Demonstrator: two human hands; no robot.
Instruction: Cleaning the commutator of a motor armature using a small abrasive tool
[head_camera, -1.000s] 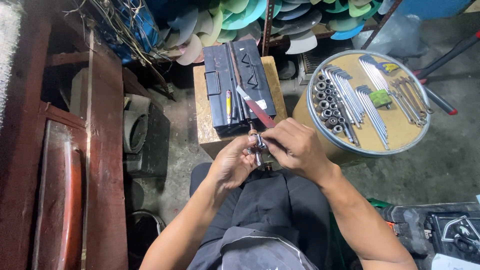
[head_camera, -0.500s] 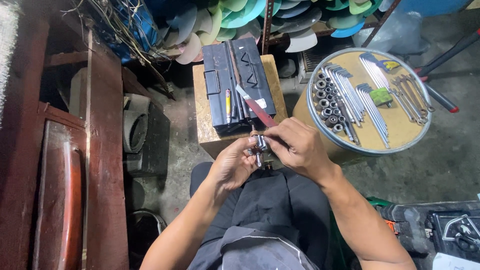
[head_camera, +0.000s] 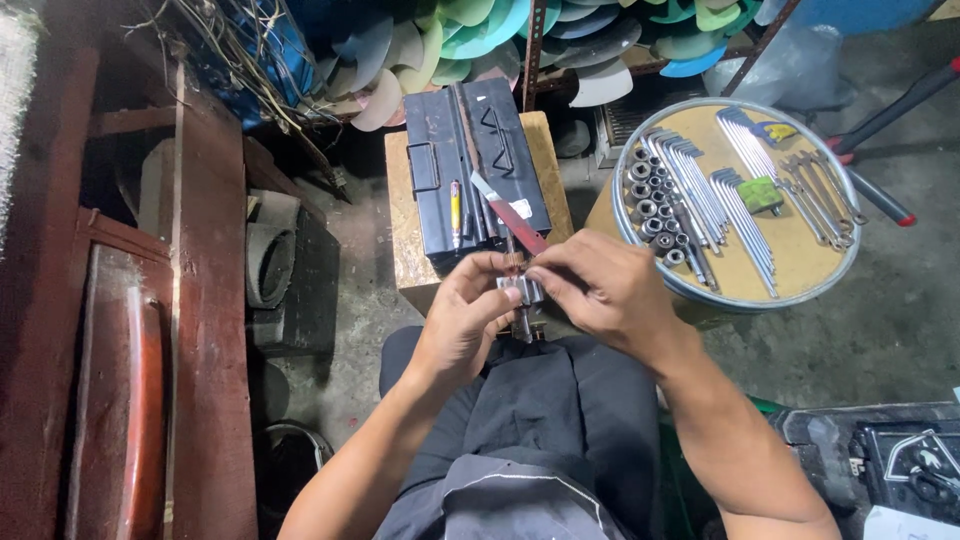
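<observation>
Left hand (head_camera: 465, 325) is gripping a small metal part (head_camera: 522, 292) while a red-handled tool (head_camera: 512, 215) is being pinched by the right hand (head_camera: 605, 290); best kept steady over the lap.

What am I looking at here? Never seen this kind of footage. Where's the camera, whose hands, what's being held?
There is no machine: a person works with bare hands, and the single camera sits on their head, looking down over their lap. The left hand and right hand meet in front of the knees, pinching a small metal part between the fingers; exactly what it is cannot be told. A red-handled tool angles up from the grip, seemingly held by the right hand. Behind the hands a black metal toolbox rests on a wooden block. To the right, a round tray carries sockets, hex keys and wrenches. Coloured fan blades are piled at the top.
</observation>
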